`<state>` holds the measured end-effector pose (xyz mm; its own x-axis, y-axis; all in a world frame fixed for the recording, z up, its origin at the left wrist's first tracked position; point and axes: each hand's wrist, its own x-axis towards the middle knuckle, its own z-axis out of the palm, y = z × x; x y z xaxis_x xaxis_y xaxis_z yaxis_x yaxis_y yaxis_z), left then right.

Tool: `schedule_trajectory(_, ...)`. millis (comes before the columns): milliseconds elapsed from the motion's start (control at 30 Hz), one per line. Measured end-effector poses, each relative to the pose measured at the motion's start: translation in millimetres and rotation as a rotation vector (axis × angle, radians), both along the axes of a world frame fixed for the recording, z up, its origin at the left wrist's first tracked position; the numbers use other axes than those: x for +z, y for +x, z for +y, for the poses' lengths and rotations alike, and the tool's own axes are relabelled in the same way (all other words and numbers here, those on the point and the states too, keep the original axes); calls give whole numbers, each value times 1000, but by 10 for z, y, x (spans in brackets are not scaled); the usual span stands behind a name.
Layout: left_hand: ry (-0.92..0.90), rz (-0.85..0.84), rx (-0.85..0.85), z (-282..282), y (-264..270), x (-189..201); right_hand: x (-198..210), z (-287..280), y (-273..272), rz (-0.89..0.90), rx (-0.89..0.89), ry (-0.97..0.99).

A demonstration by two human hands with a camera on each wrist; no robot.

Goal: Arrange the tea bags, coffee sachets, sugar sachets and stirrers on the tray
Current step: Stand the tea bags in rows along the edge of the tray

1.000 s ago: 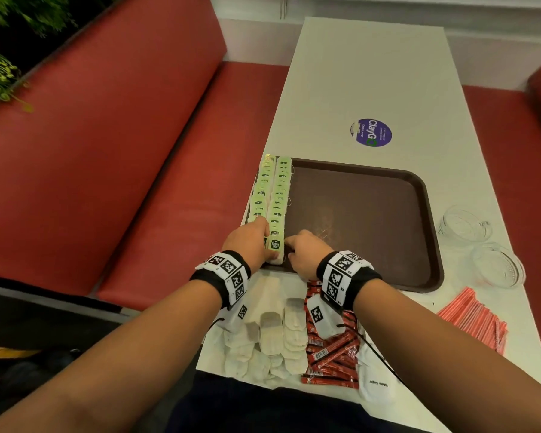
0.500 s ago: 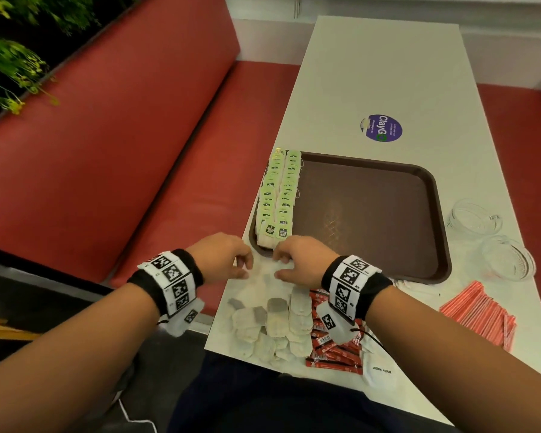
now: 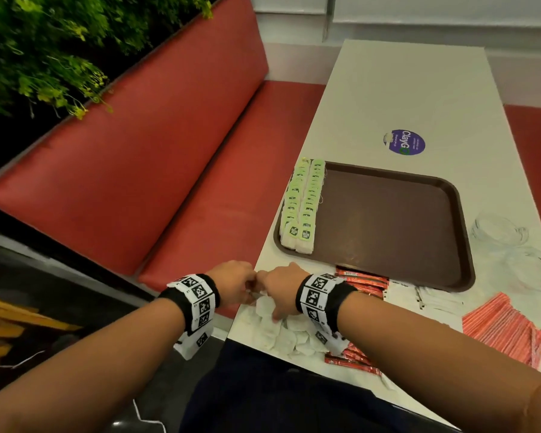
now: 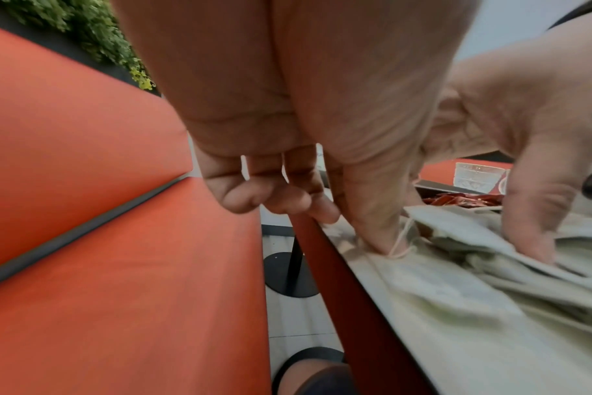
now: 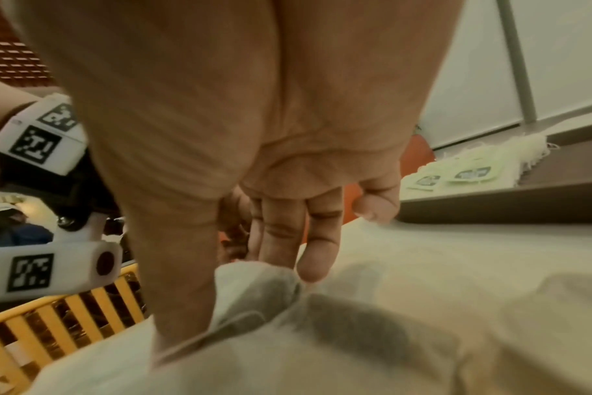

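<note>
Two rows of green-tagged tea bags (image 3: 303,201) lie along the left side of the brown tray (image 3: 388,229). A pile of loose white tea bags (image 3: 278,334) sits at the near table edge. My right hand (image 3: 274,307) reaches into the pile, and in the right wrist view its thumb and fingers pinch one tea bag (image 5: 254,278). My left hand (image 3: 250,287) is beside it at the table's edge. Its thumb (image 4: 376,235) presses on a tea bag with a loose string while the other fingers are curled. Red coffee sachets (image 3: 363,281), white sugar sachets (image 3: 434,300) and orange-wrapped stirrers (image 3: 503,326) lie near the tray.
Two glass bowls (image 3: 497,229) (image 3: 534,270) stand right of the tray. A purple sticker (image 3: 403,142) is on the white table (image 3: 403,89) beyond it. A red bench seat (image 3: 200,198) runs along the left, close to the table's edge.
Both hands have pulled back from the near end of the tea bag rows on the tray to the loose pile at the table's near edge. The rows stay in place.
</note>
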<state>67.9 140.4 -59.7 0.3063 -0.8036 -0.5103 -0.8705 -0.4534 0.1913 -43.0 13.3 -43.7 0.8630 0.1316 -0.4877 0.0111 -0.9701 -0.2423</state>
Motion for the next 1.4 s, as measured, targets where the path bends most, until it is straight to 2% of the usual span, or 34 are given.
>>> schedule_trajectory(400, -223, 139, 222, -135, 272, 189, 95, -447, -72, -64, -232, 154)
schedule_trajectory(600, -333, 269, 271, -396, 303, 333, 142, -746, -165, -191, -490, 366)
schedule_trajectory(700, -374, 393, 290, -576, 299, 365, 219, -810, -211, -285, -496, 421)
schedule_trajectory(867, -420, 512, 278, -911, 228, 392, 194, -947, -219, -433, -445, 359)
schedule_trajectory(967, -430, 434, 253, -1073, 202, 373, 156, -1060, -250, -494, -501, 363)
schedule_trajectory(1067, -518, 309, 252, -1223, 178, 461, 141, -1218, -293, -506, -609, 401)
schedule_trajectory(1167, -535, 393, 208, -1327, 139, 547, 119, -1375, -320, -510, -734, 486)
schedule_trajectory(1267, -539, 333, 115, -1449, 88, 548, 69, -1484, -307, -493, -803, 536)
schedule_trajectory(1400, -612, 290, 83, -1683, 152, 561, 15, -1574, -282, -501, -853, 557)
